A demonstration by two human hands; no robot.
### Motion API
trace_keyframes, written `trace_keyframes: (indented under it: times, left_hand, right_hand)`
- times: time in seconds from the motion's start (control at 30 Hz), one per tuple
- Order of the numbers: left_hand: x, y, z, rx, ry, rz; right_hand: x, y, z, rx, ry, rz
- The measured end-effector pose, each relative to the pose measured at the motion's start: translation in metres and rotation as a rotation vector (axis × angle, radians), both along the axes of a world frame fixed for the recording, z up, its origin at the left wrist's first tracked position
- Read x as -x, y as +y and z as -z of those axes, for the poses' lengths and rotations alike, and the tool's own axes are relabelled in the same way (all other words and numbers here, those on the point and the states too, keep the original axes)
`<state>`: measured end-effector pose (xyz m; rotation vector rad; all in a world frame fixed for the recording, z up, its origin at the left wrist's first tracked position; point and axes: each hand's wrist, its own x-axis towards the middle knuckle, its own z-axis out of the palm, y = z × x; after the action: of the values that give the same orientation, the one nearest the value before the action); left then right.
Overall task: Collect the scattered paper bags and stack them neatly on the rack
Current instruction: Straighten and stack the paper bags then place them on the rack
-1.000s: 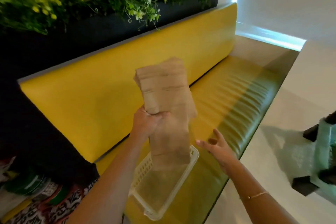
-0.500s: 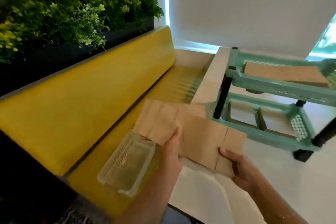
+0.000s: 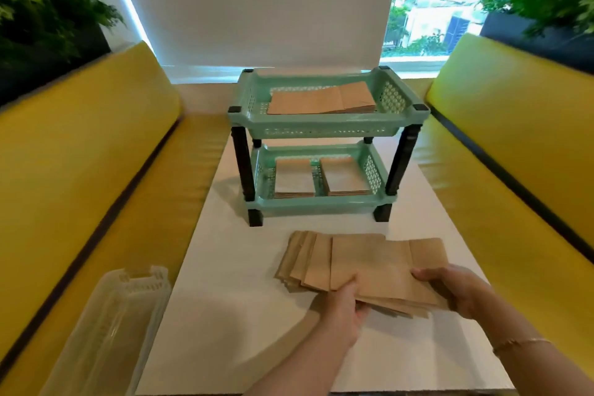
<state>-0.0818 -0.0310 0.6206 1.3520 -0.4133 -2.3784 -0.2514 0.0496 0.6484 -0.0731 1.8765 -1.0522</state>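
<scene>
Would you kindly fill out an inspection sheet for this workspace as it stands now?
Surface: white table, rack and bags on it.
Job's things: fanned bag stack lies before the green rack; one pile of bags on the top shelf, two piles side by side on the lower shelf.
Clutter: clear basket at the near left, blurred.
Grippers: left hand and right hand hold the stack's near edge, fingers curled under it.
Cables: nothing seen.
Surroundings: yellow benches on both sides, plants behind them, blinds and a window beyond.
</scene>
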Motion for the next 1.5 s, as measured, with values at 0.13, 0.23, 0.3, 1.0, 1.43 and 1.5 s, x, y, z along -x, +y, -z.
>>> trace_keyframes:
  times: [0.13,0.23,0.3,1.0,1.43,1.5]
  left_hand:
    - [-0.012,-0.015,-0.014,0.241,-0.183,0.589]
    - [-0.034,-0.038,-0.016,0.862,-0.681,0.612]
    - [-0.045,-0.052,-0.020,1.113,-0.840,0.497]
    - [-0.031,-0.057,0.003,1.228,-1.022,0.682]
    - [-0.071,-0.046,0.022,1.103,-0.205,0.138]
    - [-0.073,-0.040,0.025,1.133,-0.226,0.148]
  right_hand:
    - [0.015,-0.013,-0.008,-0.021,0.088,0.041]
    - [0.014,-0.023,-0.005,-0.036,0.165,0.072]
    - [0.010,-0.027,-0.002,-0.046,0.223,0.080]
    - [-0.037,-0.017,-0.008,0.157,0.496,0.073]
    - [-0.036,0.026,0.001,0.511,0.183,-0.244]
    - [-0.042,0.028,0.005,0.501,0.208,-0.182]
